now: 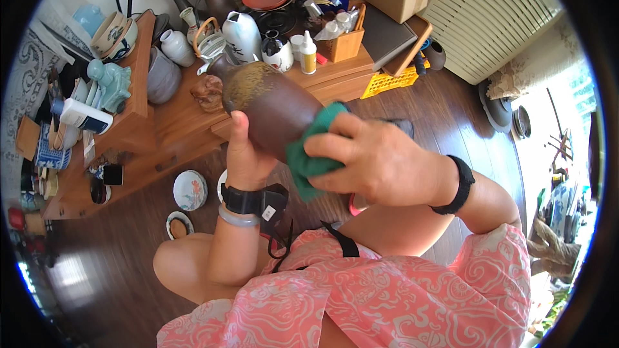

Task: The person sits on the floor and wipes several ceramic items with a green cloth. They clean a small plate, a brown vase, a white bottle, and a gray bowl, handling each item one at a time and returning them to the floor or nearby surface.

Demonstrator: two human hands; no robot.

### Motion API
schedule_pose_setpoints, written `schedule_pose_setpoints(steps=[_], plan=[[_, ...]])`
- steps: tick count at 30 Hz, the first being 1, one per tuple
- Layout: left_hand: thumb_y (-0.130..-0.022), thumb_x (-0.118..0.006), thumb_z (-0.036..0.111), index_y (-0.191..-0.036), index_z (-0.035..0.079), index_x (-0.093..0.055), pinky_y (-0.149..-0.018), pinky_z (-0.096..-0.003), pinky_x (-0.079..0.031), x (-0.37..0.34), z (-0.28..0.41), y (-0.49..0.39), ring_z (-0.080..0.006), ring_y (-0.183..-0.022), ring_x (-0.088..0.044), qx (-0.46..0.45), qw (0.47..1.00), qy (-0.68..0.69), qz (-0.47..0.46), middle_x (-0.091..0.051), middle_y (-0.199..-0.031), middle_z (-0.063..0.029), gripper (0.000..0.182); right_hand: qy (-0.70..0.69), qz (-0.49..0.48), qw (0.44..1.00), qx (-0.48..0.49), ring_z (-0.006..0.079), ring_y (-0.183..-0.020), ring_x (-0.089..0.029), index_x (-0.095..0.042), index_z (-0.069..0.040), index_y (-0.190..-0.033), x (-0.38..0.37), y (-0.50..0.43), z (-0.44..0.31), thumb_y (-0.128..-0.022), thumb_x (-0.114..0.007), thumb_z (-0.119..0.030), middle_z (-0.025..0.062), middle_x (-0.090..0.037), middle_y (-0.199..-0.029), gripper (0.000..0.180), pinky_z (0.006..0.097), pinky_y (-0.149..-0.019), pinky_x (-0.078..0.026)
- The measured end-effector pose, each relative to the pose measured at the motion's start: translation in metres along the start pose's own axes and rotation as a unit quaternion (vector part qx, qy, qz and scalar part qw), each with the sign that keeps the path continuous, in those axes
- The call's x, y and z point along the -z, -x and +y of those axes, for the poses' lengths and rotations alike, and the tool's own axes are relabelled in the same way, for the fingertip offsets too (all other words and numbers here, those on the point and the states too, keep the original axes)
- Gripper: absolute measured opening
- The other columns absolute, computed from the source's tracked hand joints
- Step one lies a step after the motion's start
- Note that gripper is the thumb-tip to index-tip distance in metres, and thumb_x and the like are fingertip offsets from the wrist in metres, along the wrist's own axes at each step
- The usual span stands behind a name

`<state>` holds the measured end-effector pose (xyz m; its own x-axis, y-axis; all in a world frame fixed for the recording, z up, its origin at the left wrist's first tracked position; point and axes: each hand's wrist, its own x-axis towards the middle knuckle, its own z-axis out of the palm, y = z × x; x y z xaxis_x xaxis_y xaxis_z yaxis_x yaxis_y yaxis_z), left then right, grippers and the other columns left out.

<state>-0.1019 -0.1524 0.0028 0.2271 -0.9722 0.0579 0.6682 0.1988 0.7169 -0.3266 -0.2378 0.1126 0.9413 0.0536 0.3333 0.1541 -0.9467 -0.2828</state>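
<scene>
A brown ceramic vase (pixel 285 106) with a mottled yellow-brown shoulder is held up in the air, tilted so its narrow neck points to the upper left. My left hand (pixel 249 162) grips it from below, thumb up along its side. Bunched in my right hand (pixel 377 154) is a green cloth (pixel 316 154), pressed against the base end of the vase. The fingers curl over the cloth, and part of it hangs below them. Parts of the vase's base are hidden by the cloth.
Beyond the vase, a wooden cabinet (pixel 338 75) carries a white vase (pixel 242 36), a glue bottle (pixel 308 53), a wooden holder (pixel 347 43) and a brown carved figure (pixel 208 94). Patterned round dishes (pixel 190 190) lie on the floor. A yellow plastic crate (pixel 390 82) stands beside the cabinet.
</scene>
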Motion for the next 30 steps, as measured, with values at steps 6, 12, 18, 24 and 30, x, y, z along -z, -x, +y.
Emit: schedule_pose_setpoints(steps=[6,12,18,24,30], plan=[[-0.089,-0.049,0.080,-0.152,0.004,-0.038,-0.111,-0.0485,-0.044,0.015,0.004,0.005,-0.0289,-0.133,-0.053,-0.001,0.991,0.096,-0.092,-0.052,-0.148,-0.0141,0.100,-0.293,0.024,0.956,0.006,0.0340,-0.107,-0.062,-0.077,-0.012,-0.109,0.029,-0.003,0.015,-0.072,-0.060,0.005,0.0127,-0.062,-0.116,0.044,0.0381,-0.085,-0.054],[-0.084,-0.058,0.079,-0.153,0.003,-0.037,-0.111,-0.0500,-0.046,-0.006,-0.013,0.015,-0.0318,-0.132,-0.055,0.066,0.993,0.082,-0.060,-0.051,-0.148,-0.0167,0.104,-0.140,0.220,0.963,-0.074,0.0305,-0.105,-0.063,-0.071,-0.011,-0.125,0.028,-0.038,0.042,-0.077,-0.049,0.014,0.0156,-0.058,-0.123,0.058,0.0353,-0.092,-0.050],[-0.091,-0.041,0.081,-0.148,0.007,-0.044,-0.108,-0.0467,-0.048,-0.013,-0.027,0.016,-0.0301,-0.126,-0.058,0.103,0.963,0.247,-0.041,-0.056,-0.142,-0.0148,0.093,-0.084,0.116,0.986,-0.087,0.0358,-0.113,-0.060,-0.073,-0.013,-0.121,0.003,-0.032,0.037,-0.074,-0.056,0.013,0.0173,-0.057,-0.126,0.057,0.0380,-0.097,-0.049],[-0.091,-0.046,0.078,-0.149,0.007,-0.043,-0.110,-0.0521,-0.047,-0.005,-0.022,0.008,-0.0343,-0.130,-0.056,0.084,0.971,0.223,0.023,-0.054,-0.145,-0.0169,0.091,-0.167,-0.004,0.985,-0.033,0.0348,-0.101,-0.062,-0.079,-0.018,-0.106,0.009,-0.016,0.011,-0.070,-0.072,0.002,0.0128,-0.060,-0.114,0.042,0.0424,-0.082,-0.054],[-0.097,-0.035,0.077,-0.152,0.008,-0.039,-0.115,-0.0487,-0.043,-0.006,-0.028,0.005,-0.0306,-0.135,-0.052,0.137,0.961,0.241,-0.005,-0.051,-0.148,-0.0141,0.088,-0.069,0.069,0.995,-0.028,0.0326,-0.097,-0.062,-0.078,-0.017,-0.101,0.005,-0.023,0.009,-0.064,-0.074,-0.002,0.0098,-0.060,-0.111,0.040,0.0389,-0.074,-0.056]])
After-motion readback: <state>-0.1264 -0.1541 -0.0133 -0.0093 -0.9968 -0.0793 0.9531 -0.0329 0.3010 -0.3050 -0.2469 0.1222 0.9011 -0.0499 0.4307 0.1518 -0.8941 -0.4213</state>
